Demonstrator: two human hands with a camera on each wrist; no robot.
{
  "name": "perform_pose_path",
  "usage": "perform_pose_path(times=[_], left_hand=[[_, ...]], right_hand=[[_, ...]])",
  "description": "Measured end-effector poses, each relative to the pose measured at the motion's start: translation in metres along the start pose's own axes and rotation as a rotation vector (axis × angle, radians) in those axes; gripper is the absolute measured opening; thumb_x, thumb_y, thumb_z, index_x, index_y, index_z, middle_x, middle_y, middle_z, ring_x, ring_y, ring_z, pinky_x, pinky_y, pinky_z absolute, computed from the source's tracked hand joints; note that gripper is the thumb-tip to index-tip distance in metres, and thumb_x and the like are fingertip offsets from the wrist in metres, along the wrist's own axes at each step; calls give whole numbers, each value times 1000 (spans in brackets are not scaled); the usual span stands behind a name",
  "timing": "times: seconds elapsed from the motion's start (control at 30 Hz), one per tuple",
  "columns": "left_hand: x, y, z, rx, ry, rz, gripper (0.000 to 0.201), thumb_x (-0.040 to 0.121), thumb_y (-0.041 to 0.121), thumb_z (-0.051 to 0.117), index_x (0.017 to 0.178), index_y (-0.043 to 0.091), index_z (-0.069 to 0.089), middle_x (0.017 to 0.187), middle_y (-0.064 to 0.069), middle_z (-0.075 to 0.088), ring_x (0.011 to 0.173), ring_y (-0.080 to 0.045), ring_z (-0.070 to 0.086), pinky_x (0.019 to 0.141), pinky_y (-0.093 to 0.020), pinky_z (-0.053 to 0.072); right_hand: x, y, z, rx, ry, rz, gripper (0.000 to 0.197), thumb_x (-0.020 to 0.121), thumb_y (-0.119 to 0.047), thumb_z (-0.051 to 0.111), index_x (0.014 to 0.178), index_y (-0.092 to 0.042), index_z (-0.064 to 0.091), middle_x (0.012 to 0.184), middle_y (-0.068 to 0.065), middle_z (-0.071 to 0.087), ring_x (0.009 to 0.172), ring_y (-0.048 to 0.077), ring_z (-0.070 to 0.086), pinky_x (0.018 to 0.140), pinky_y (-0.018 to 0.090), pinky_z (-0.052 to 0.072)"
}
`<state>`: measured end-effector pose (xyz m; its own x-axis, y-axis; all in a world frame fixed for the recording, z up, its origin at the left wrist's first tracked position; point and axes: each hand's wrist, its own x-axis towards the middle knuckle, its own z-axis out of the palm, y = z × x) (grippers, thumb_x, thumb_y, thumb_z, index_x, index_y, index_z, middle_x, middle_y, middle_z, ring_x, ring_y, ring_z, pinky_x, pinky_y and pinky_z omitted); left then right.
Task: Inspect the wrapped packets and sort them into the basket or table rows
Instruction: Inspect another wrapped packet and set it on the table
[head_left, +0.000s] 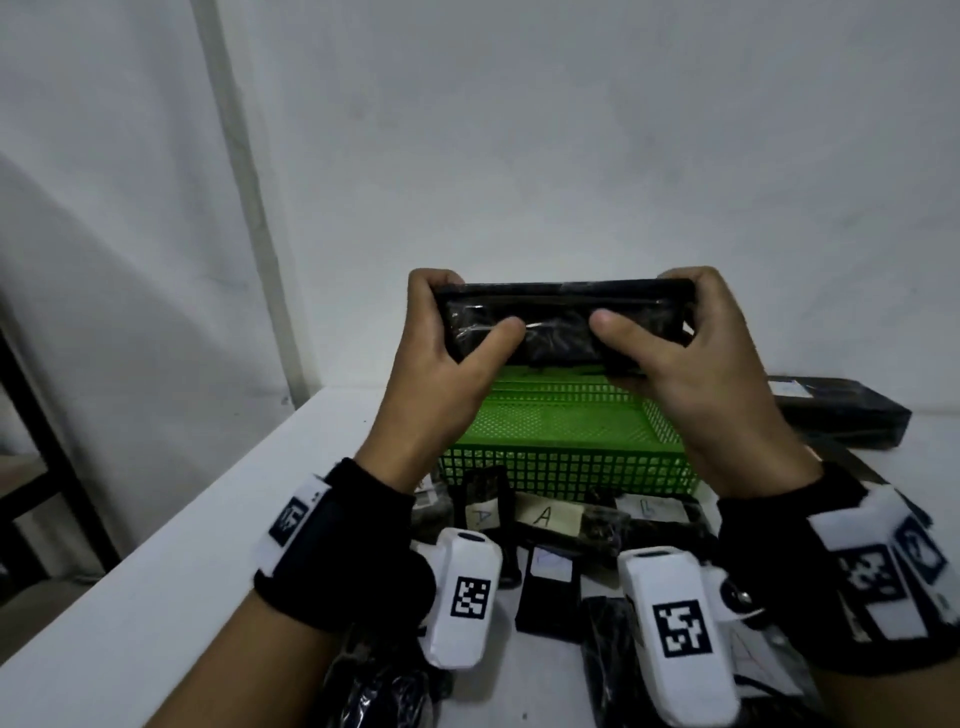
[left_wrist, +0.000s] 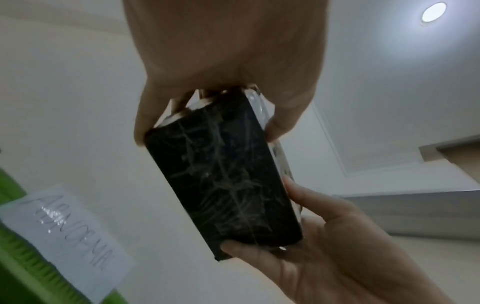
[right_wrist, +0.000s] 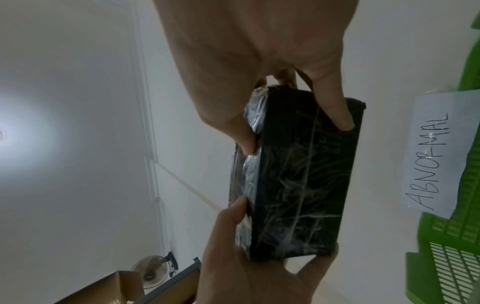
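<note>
I have one wrapped packet (head_left: 563, 325) lifted off the surface (head_left: 171, 571) and held level between both hands, above the far half of the green basket (head_left: 566, 467). My left hand (head_left: 447, 353) clamps the left end and my right hand (head_left: 691, 358) the right end, each grip curled closed around the packet with the thumb pressed on the near face and the fingers wrapped behind. Holding it by the ends leaves the broad middle uncovered, which I judge is the point: the face stays readable for inspection. In both wrist views the black packet shows creased clear film, shiny along one long edge.

The basket carries a paper label (right_wrist: 439, 156) handwritten ABNORMAL, so I take it as the reject bin. Whether this packet belongs there I cannot tell from here; the film is wrinkled all over, and nothing I see settles it.

Just near of the basket lie more dark packets (head_left: 587, 525), some with small paper tags marked A (head_left: 545, 517), forming what looks like a row. A long black box (head_left: 841, 410) sits at the far right.

For room: straight down is open, since the basket's mouth sits directly under the packet. The near surface is crowded with packets between my wrists, so setting it in a row would mean coming back toward me and picking a gap carefully. The surface's left edge lies well left of the packets, with bare top between.
</note>
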<state>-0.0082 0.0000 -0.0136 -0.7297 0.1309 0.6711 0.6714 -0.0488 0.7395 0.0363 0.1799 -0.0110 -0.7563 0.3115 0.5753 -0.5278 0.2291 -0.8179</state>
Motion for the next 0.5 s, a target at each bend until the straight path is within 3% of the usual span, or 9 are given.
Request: perform_pose_path(times=[0.1, 0.17, 0.27, 0.37, 0.43, 0.5], left_hand=[[2, -5, 1, -27, 43, -44, 36, 80, 25, 68, 107, 22, 44, 108, 10, 61, 93, -7, 62, 85, -31, 55], [5, -5, -5, -85, -6, -131, 27, 82, 32, 66, 101, 29, 47, 102, 25, 61, 95, -7, 61, 82, -32, 52], [9, -2, -13, -326, 3, -304, 17, 93, 36, 60, 103, 25, 50, 96, 13, 62, 93, -14, 60, 80, -44, 55], [12, -1, -17, -426, 37, -415, 27, 92, 24, 62, 116, 23, 49, 98, 5, 66, 88, -14, 63, 75, -39, 58], [13, -2, -18, -438, 31, -451, 41, 88, 20, 68, 123, 21, 45, 92, 8, 72, 84, -11, 67, 75, -37, 58], [13, -4, -17, -450, 4, -479, 62, 81, 19, 75, 133, 12, 42, 99, 1, 74, 88, -14, 70, 78, -36, 56]], right_hand=[[0, 3, 2, -29, 18, -84, 51, 69, -44, 83, 106, -26, 53, 110, -4, 63, 107, 20, 66, 96, 53, 54], [1, 2, -1, -80, 45, -175, 47, 69, -40, 85, 100, -25, 53, 122, 1, 57, 114, 17, 60, 103, 47, 50], [1, -4, -4, 31, -20, -184, 23, 71, -46, 75, 80, -35, 56, 125, -6, 51, 122, 14, 53, 109, 47, 45], [5, -5, -5, 238, -82, -136, 16, 81, -29, 63, 65, -34, 61, 137, -8, 47, 111, 0, 54, 92, 34, 45], [7, -4, -6, 297, -128, -148, 28, 80, -11, 56, 87, -37, 64, 143, -3, 48, 116, 7, 55, 83, 27, 48], [7, -3, -7, 348, -164, -133, 57, 71, -2, 55, 117, -35, 52, 131, -6, 60, 107, 19, 57, 78, 31, 52]])
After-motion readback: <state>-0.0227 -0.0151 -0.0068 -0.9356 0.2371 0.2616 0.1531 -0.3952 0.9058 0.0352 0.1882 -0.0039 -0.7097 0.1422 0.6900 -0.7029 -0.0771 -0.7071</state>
